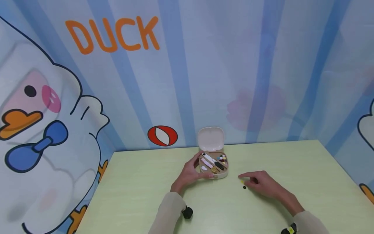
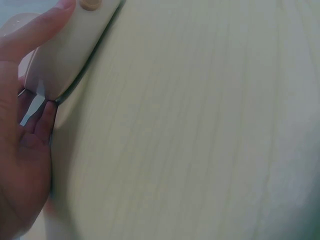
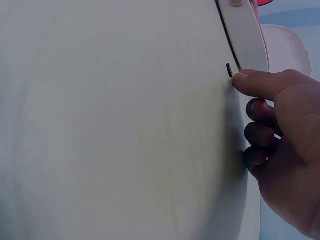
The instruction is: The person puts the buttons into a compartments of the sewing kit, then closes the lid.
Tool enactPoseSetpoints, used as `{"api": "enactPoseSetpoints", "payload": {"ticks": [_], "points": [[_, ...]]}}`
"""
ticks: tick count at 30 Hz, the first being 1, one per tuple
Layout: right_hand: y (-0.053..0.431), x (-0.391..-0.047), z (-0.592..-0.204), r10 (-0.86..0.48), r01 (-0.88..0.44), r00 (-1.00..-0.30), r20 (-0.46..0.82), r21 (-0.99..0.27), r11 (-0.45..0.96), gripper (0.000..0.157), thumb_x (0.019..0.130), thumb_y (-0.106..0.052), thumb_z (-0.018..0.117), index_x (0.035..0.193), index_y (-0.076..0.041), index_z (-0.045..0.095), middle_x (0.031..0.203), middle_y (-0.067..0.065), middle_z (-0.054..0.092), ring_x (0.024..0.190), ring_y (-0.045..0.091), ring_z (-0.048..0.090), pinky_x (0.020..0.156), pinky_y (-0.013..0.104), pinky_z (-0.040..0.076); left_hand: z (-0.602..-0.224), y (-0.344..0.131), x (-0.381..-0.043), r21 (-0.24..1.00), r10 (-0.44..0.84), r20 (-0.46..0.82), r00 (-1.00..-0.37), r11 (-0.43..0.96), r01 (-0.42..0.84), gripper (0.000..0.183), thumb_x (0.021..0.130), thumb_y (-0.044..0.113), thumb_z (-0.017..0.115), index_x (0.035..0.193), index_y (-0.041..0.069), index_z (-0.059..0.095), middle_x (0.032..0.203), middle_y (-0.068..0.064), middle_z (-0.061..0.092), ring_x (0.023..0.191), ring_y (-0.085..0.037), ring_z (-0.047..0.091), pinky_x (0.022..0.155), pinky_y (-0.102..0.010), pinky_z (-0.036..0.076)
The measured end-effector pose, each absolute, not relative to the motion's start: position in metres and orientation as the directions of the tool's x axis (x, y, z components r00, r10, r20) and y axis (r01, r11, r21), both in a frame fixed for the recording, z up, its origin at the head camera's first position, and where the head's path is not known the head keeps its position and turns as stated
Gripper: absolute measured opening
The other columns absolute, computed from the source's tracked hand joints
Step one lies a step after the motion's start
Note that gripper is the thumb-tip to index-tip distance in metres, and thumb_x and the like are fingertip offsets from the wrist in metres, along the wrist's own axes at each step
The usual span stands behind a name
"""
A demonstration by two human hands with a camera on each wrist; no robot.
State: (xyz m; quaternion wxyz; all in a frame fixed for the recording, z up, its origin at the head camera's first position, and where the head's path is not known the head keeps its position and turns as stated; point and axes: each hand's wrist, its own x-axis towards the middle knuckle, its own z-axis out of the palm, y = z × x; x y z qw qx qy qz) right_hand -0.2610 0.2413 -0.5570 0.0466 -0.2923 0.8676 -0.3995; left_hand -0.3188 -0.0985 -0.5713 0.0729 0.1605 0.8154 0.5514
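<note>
An open sewing kit box (image 1: 222, 175) stands near the back of the table, with its pale lid (image 1: 211, 139) tipped up. My left hand (image 1: 190, 174) grips the box from the left, thumb along its front side and fingers behind. Inside lie a white-and-black tool (image 1: 213, 161), a pink tool (image 1: 206, 163) and several small coloured pieces (image 1: 222, 158). To the right of the box, my right hand (image 1: 263, 183) has its thumb and index fingertip around a small yellow button (image 1: 242, 181); its other fingers are curled. Just beside lies a black button (image 1: 244, 187) on the table.
The pale wood-grain table (image 1: 131, 195) meets a blue striped wall cloth (image 1: 204, 65) close behind the box. A printed duck (image 1: 79, 136) covers the cloth on the left. Black wrist devices (image 1: 187, 213) sit at both cuffs.
</note>
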Motion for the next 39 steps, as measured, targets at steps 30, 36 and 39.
{"api": "enactPoseSetpoints", "payload": {"ticks": [30,36,39], "points": [[0.235,-0.260,-0.557,-0.472,-0.444,-0.865,0.171,-0.697,0.562,0.007,0.096,-0.009,0.076,0.094,-0.014,0.071,0.065,-0.012,0.052,0.058,0.002,0.045,0.054,0.022,0.041,-0.570,-0.098,-0.319,0.931,0.346,0.062,-0.936,0.317,0.179,0.106,0.076,0.029,0.096,0.163,0.030,0.034,0.161,0.002,0.043,0.145,-0.023,0.044,0.120,-0.044,0.037],[0.236,-0.266,-0.554,-0.525,-0.493,-0.833,0.177,-0.671,0.554,0.012,0.095,-0.009,0.076,0.091,-0.018,0.069,0.066,-0.012,0.050,0.058,0.001,0.043,0.054,0.022,0.040,-0.570,-0.098,-0.319,0.933,0.343,0.058,-0.937,0.315,0.173,0.106,0.076,0.030,0.096,0.163,0.031,0.035,0.161,0.003,0.043,0.145,-0.023,0.044,0.120,-0.044,0.037],[0.236,-0.268,-0.551,-0.538,-0.489,-0.828,0.160,-0.677,0.551,0.011,0.095,-0.010,0.077,0.091,-0.017,0.069,0.066,-0.011,0.050,0.058,0.002,0.043,0.054,0.022,0.040,-0.571,-0.098,-0.320,0.937,0.347,0.062,-0.936,0.304,0.174,0.106,0.077,0.028,0.095,0.163,0.030,0.034,0.161,0.002,0.043,0.145,-0.023,0.044,0.120,-0.045,0.038]]}}
